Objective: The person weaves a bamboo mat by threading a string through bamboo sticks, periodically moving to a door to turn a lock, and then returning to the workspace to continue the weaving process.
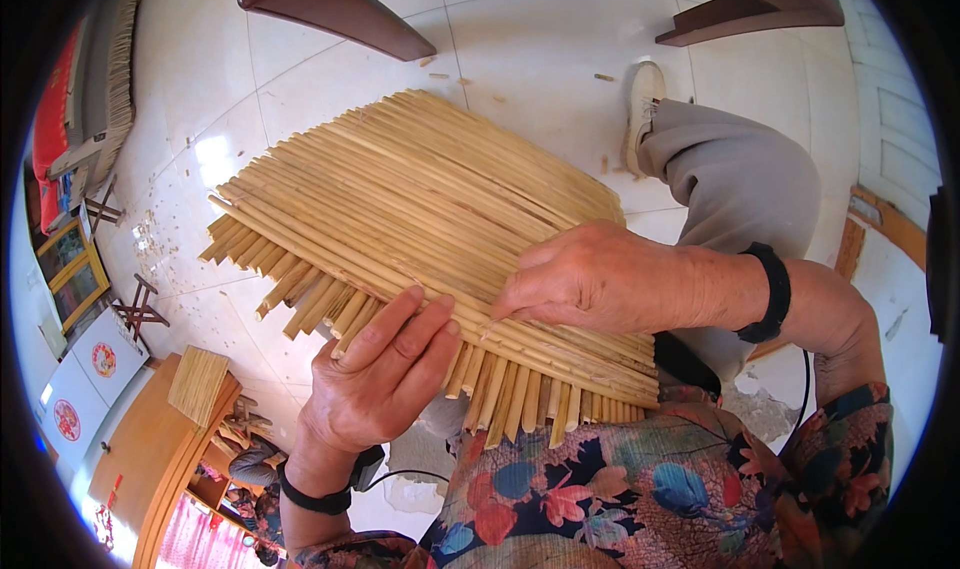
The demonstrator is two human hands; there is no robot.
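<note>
A large panel of straw-coloured stalks [400, 184], laid side by side, rests across my lap. Several stalks run crosswise along its near edge, and uneven cut ends stick out beneath them. My left hand [380, 374] grips this near edge, fingertips on top of the crosswise stalks and thumb hidden below. Just right of it, my right hand [590, 279] pinches its fingers together low over the same stalks. Whatever lies in that pinch is too small to make out. Both wrists wear black bands.
Dark brown furniture legs [350, 14] stand on the tiled floor beyond the panel. Stalk scraps [603, 77] lie scattered there. My grey-trousered leg [740, 169] extends at the right. A wooden cabinet [150, 439] at the left bears a smaller stalk panel [200, 384]; folding stools [140, 304] stand nearby.
</note>
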